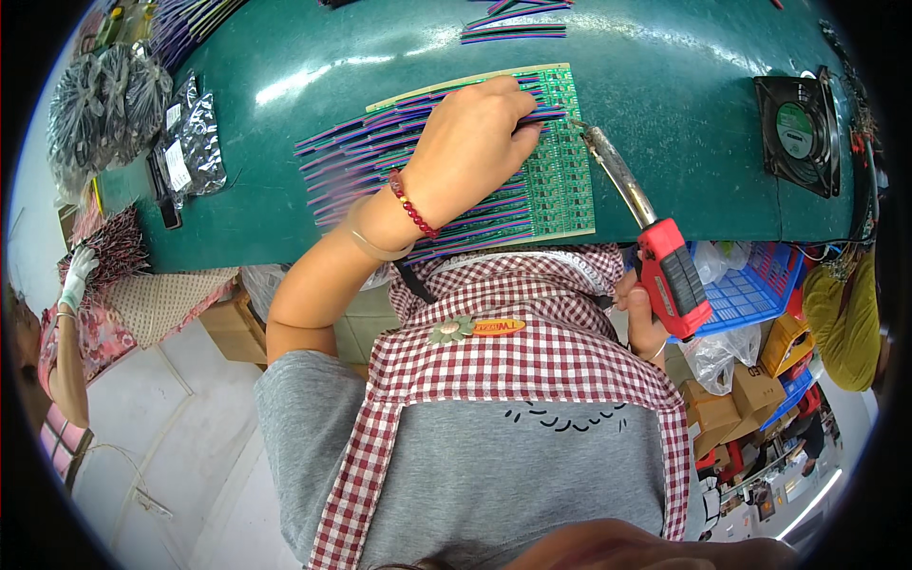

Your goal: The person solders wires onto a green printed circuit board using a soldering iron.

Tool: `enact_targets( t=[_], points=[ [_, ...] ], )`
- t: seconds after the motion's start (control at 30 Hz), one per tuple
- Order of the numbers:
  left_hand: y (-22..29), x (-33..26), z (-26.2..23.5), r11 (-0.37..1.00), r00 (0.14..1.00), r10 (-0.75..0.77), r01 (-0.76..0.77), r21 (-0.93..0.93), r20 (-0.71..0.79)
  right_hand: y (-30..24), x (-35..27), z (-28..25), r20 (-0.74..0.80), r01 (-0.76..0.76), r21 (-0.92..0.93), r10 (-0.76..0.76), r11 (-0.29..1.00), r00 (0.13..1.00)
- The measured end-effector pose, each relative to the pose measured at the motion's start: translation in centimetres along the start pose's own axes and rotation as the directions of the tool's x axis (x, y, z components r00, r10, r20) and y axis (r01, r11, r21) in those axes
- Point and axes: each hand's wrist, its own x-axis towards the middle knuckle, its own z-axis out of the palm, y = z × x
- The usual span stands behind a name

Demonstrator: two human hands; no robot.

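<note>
A green circuit board panel (pixel 567 185) lies on the green work surface, with rows of small components. Flat multicolour ribbon wires (pixel 328 142) run leftward from it in stacked rows. Over the panel, my left hand (pixel 480 128) pinches a short ribbon wire (pixel 546 115) between thumb and fingers, its end pointing right. My right hand (pixel 644 318) is closed round the red and black handle of a soldering iron (pixel 670 271). The iron's tip is at the panel's upper right, close to the end of the pinched wire; whether they touch I cannot tell.
A black fan (pixel 798 133) stands at the right of the table. Loose ribbon wires (pixel 513 33) lie at the far edge. Bagged cables (pixel 109 114) and a silvery bag (pixel 190 142) are at left. A co-worker's gloved hand (pixel 81 271) touches a wire bundle. A blue crate (pixel 746 290) sits below right.
</note>
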Motion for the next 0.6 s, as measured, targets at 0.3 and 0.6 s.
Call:
enact_targets(
  t=[0.3,0.6],
  points=[
    [0.4,-0.1,-0.4,1.000,0.999,-0.008,0.008,0.005,0.035,-1.5,0.9,0.3,0.017,-0.056,0.189,0.054,0.980,0.998],
    [2.1,-0.3,-3.7,0.991,0.971,-0.112,0.093,-0.097,-0.212,-1.4,1.0,-0.1,-0.046,0.015,0.216,-0.005,0.976,0.999]
  ],
)
